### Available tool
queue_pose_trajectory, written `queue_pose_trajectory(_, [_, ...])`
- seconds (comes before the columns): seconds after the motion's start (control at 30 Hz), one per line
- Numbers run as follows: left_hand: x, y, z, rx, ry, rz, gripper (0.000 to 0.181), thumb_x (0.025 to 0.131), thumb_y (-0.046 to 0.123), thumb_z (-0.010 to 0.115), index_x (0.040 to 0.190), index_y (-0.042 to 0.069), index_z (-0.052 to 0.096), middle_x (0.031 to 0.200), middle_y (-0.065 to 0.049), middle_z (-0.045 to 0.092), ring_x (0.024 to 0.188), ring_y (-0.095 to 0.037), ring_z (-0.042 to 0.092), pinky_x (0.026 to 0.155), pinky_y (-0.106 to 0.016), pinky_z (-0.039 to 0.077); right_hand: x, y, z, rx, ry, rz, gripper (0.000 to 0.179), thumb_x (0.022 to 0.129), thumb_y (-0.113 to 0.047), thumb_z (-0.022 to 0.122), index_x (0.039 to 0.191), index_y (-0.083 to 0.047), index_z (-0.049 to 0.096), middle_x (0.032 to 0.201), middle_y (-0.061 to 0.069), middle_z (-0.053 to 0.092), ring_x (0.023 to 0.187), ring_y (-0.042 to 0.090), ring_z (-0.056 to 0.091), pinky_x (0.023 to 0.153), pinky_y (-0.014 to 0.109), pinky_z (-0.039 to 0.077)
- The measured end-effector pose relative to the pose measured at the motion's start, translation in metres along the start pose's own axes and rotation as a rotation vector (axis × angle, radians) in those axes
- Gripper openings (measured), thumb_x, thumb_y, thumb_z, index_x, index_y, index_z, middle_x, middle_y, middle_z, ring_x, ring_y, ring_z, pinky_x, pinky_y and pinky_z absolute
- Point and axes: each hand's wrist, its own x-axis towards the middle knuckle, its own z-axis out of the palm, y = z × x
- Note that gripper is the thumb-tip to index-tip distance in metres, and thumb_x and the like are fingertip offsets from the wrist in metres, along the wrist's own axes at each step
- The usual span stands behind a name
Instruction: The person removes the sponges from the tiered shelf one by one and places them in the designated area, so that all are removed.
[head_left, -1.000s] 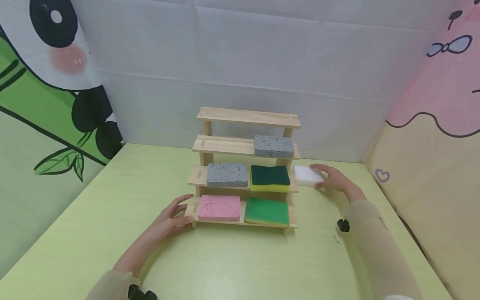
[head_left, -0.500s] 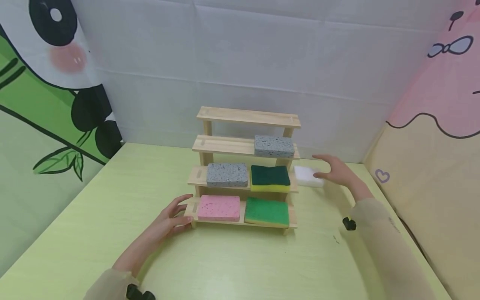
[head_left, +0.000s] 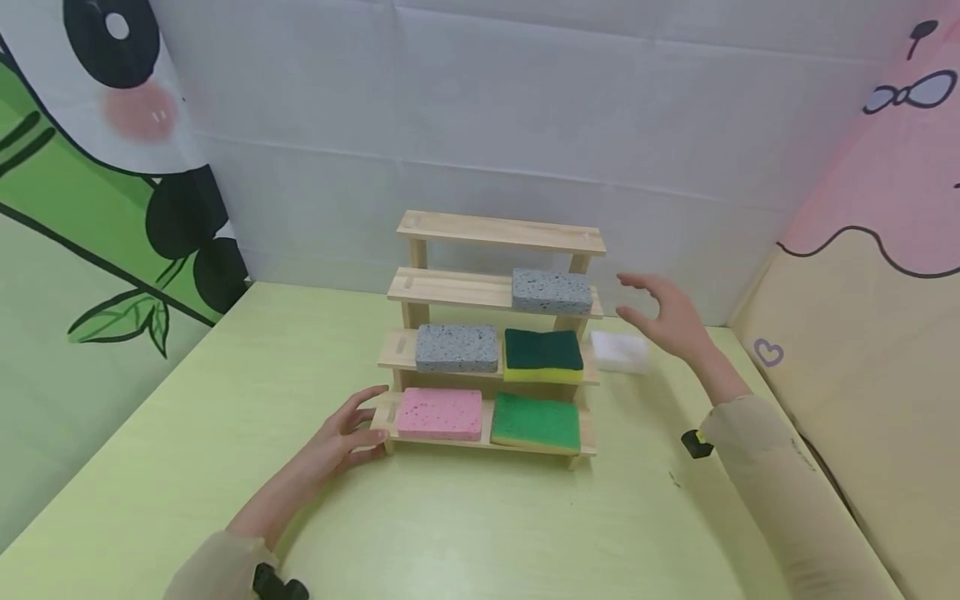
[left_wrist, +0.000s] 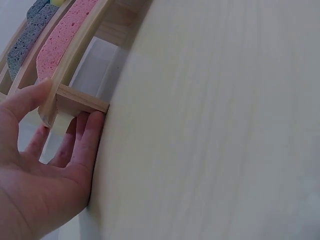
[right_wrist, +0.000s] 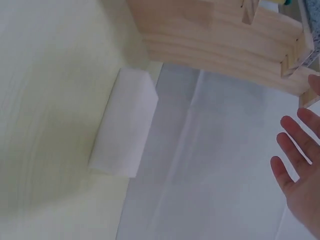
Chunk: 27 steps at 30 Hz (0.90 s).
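Observation:
A stepped wooden shelf stand (head_left: 448, 287) holds several sponges on its tiers. My left hand (head_left: 336, 442) grips the left end of the bottom tier; in the left wrist view the thumb lies on the board's end and fingers touch the leg. A pink sponge (head_left: 439, 413) and a green sponge (head_left: 536, 421) lie on that tier. On the tier above are a grey sponge (head_left: 456, 348) and a dark green and yellow sponge (head_left: 543, 352). My right hand (head_left: 670, 321) is raised beside another grey sponge (head_left: 551, 291), fingers apart, holding nothing. Below it, a white sponge (right_wrist: 125, 125) rests on the table.
The top tier (head_left: 498, 232) bears nothing. A pale yellow table (head_left: 480, 533) lies under the stand. Behind it hangs a white cloth backdrop (head_left: 480, 108), with cartoon-printed side panels at left and right.
My right hand has let go of the white sponge and risen up and away to beside the second tier from the top. The white sponge stays on the table. The left hand keeps its place.

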Motion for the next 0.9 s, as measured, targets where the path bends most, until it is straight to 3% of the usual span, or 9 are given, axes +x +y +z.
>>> queue_pose_trajectory(0.17, [0.003,-0.005,0.001,0.014,0.004,0.016,0.081,0.091,0.016,0.069,0.156,0.026,0.021,0.152,-0.022,0.036,0.119,-0.021,0.057,0.097,-0.034,0.056,0.004,-0.026,-0.002,0.092,0.064,-0.037,0.052,0.094,-0.025,0.066,0.142,-0.012,0.052,0.137,0.015,0.060,0.125,0.033,0.052,0.105,0.057,0.042])
queue_pose_trajectory(0.37, [0.005,-0.007,0.002,0.043,0.007,0.030,0.083,0.092,0.017,0.069,0.157,0.027,0.019,0.151,-0.023,0.036,0.121,-0.024,0.057,0.096,-0.033,0.056,0.008,-0.046,0.002,0.184,0.075,-0.062,0.050,0.095,-0.023,0.066,0.141,-0.012,0.053,0.136,0.014,0.061,0.124,0.031,0.055,0.099,0.055,0.046])
queue_pose_trajectory(0.9, [0.001,-0.006,0.003,0.055,0.020,-0.001,0.081,0.094,0.022,0.066,0.159,0.025,0.018,0.154,-0.022,0.034,0.125,-0.024,0.055,0.101,-0.036,0.054,0.012,-0.068,0.017,0.247,-0.040,0.033,0.065,0.090,-0.026,0.072,0.148,-0.012,0.044,0.147,0.012,0.049,0.130,0.033,0.050,0.104,0.054,0.046])
